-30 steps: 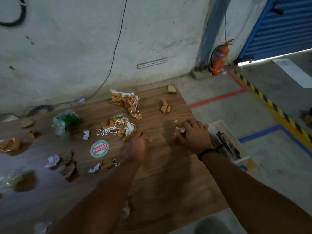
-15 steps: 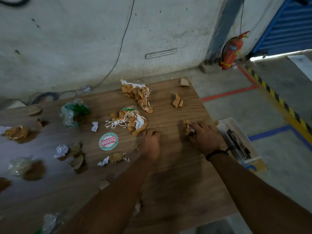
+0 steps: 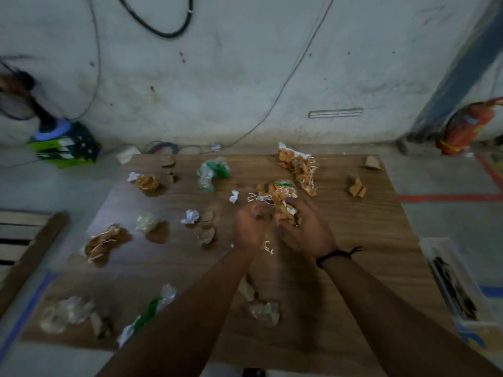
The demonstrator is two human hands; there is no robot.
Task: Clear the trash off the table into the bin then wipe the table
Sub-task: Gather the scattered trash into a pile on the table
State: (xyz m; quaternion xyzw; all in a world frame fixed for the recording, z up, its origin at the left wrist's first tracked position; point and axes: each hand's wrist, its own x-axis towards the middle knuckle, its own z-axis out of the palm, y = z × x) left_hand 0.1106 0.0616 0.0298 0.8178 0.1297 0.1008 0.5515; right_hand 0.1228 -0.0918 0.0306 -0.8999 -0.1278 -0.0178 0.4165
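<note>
The wooden table point(image 3: 353, 240) is strewn with trash. My two hands meet at its middle. My right hand point(image 3: 307, 229) grips a clump of brown paper scraps with white strings point(image 3: 283, 198). My left hand point(image 3: 250, 227) has its fingers curled round the stringy left end of the same clump. Another brown stringy clump point(image 3: 298, 165) lies just behind, and a green and clear plastic wrapper point(image 3: 211, 172) lies to the left. White paper balls point(image 3: 190, 216) and brown scraps point(image 3: 355, 186) are scattered around. No bin can be told apart.
An open white box point(image 3: 449, 281) stands on the floor at the table's right edge. A red fire extinguisher point(image 3: 468, 126) leans at the wall on the right. A green and black object point(image 3: 65, 144) sits on the floor at the left, near wooden slats point(image 3: 21, 240). Cables hang on the wall.
The view has swung left and pulled back. My right hand moved left with its scrap and my left hand moved forward; both now hold the brown stringy clump.
</note>
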